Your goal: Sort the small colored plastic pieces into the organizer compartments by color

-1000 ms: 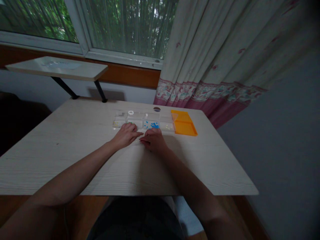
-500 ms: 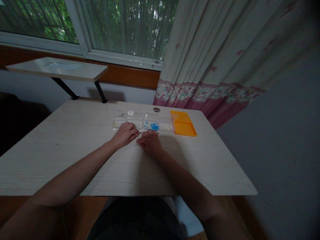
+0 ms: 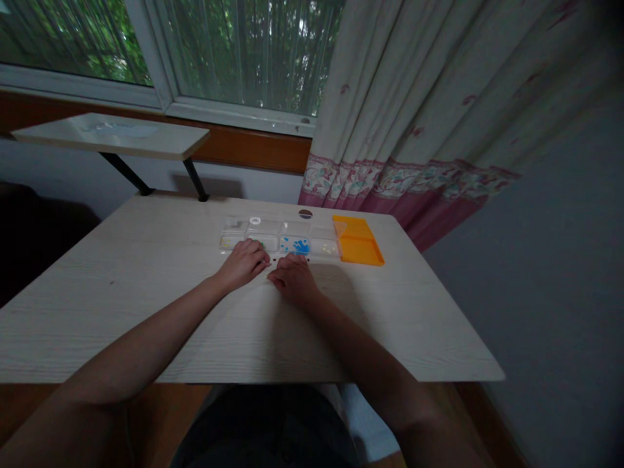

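My left hand point(image 3: 246, 262) is closed at the near edge of a row of clear plastic boxes, fingertips pinched together. Just to its right, my right hand point(image 3: 291, 276) is closed too, thumb and forefinger pressed together. Whatever either pinch holds is too small to make out. Small dark beads point(image 3: 274, 260) lie on the table by the fingertips. Beyond my right hand, a clear box point(image 3: 287, 252) with its lid open holds small blue pieces point(image 3: 301, 246). A clear box point(image 3: 227, 248) at the left has yellowish bits, and another box point(image 3: 324, 252) has pale bits.
An open orange case point(image 3: 361, 250) lies at the right end of the boxes. A round cable-hole cover point(image 3: 305, 214) sits at the table's back. A raised shelf point(image 3: 146, 140) on black legs stands at the back left. A curtain point(image 3: 365, 169) hangs behind the table.
My right fingertips have shifted very slightly toward the right. My left hand stays nearly in place, and the boxes have not moved.
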Available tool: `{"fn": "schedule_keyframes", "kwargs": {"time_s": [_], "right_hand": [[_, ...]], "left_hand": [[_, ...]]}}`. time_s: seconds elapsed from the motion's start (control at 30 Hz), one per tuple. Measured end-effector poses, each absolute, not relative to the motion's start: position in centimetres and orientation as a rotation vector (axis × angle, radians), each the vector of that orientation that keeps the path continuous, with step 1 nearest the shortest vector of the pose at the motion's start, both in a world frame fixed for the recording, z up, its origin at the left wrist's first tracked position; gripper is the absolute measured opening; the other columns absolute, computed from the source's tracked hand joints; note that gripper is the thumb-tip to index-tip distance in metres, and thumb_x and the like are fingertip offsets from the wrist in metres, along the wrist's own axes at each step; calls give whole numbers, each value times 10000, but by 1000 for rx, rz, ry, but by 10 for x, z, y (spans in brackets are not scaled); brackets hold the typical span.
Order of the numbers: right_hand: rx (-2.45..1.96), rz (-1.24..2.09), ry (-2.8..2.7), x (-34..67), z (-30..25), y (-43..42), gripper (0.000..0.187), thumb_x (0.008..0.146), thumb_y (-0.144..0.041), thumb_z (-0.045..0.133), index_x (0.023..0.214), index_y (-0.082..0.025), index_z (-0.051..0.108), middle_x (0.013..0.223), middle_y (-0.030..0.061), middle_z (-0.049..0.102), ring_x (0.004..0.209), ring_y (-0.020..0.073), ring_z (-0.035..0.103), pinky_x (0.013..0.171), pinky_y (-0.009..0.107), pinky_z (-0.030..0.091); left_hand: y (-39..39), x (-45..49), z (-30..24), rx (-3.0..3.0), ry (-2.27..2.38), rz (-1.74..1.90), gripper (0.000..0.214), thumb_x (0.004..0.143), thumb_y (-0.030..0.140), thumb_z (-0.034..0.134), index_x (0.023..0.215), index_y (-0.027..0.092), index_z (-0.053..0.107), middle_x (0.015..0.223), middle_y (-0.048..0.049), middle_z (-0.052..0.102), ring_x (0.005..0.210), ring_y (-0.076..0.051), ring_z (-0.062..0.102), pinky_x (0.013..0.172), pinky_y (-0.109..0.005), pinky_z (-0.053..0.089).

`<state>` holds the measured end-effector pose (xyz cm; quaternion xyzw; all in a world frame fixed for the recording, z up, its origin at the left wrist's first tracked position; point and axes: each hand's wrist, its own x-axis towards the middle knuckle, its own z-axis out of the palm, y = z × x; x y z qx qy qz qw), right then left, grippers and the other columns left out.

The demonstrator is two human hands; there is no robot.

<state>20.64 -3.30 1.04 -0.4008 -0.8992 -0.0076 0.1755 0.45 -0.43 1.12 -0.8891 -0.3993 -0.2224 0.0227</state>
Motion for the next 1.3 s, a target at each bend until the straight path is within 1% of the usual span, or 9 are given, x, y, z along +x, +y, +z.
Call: {"fn": "schedule_keyframes", "kwargs": {"time_s": [0.17, 0.47, 0.67, 0.83, 1.1, 1.3], "right_hand": [[-1138, -17, -2512, 208, 11, -32, 165, 896, -316, 584, 893, -267, 741, 886, 37, 639, 961, 214, 467, 872, 370, 262], [-1250, -74, -2362, 225, 17, -24, 189, 910, -339, 571, 879, -261, 741, 837, 34, 631, 916, 207, 469, 819, 349, 271], [-1321, -111, -2199, 244, 15, -12, 167, 899, -359, 596, 878, -285, 744, 835, 26, 641, 903, 200, 473, 808, 341, 268], [-1373, -187, -2088, 263, 11, 0, 208, 894, -399, 594, 840, -273, 750, 807, 32, 630, 878, 202, 472, 813, 343, 277], [-1506, -195, -1880, 291, 7, 14, 203, 888, -355, 594, 871, -244, 762, 817, 46, 631, 871, 203, 475, 798, 343, 281], [-1608, -225, -1785, 305, 11, 17, 237, 895, -362, 561, 866, -244, 765, 819, 54, 642, 882, 217, 469, 782, 346, 279]], "left_hand": [[-4, 5, 10, -2733, -1243, -696, 241, 945, 376, 490, 900, 188, 634, 910, -79, 562, 933, -241, 480, 806, -378, 374], [-3, 3, 9, -2709, -1265, -733, 247, 950, 375, 472, 916, 185, 626, 920, -83, 560, 937, -237, 476, 834, -380, 389], [-3, 3, 11, -2652, -1311, -818, 281, 957, 377, 452, 942, 166, 637, 934, -98, 571, 937, -238, 477, 850, -388, 401], [-2, 1, 12, -2577, -1346, -926, 271, 952, 350, 453, 938, 165, 650, 920, -98, 575, 938, -237, 487, 857, -396, 406], [6, -17, 16, -2478, -1428, -1083, 234, 944, 333, 468, 939, 175, 639, 916, -91, 587, 953, -239, 507, 883, -411, 412], [17, -40, 16, -2333, -1541, -1082, 254, 943, 351, 455, 902, 169, 627, 902, -93, 572, 938, -247, 508, 871, -406, 407]]}}
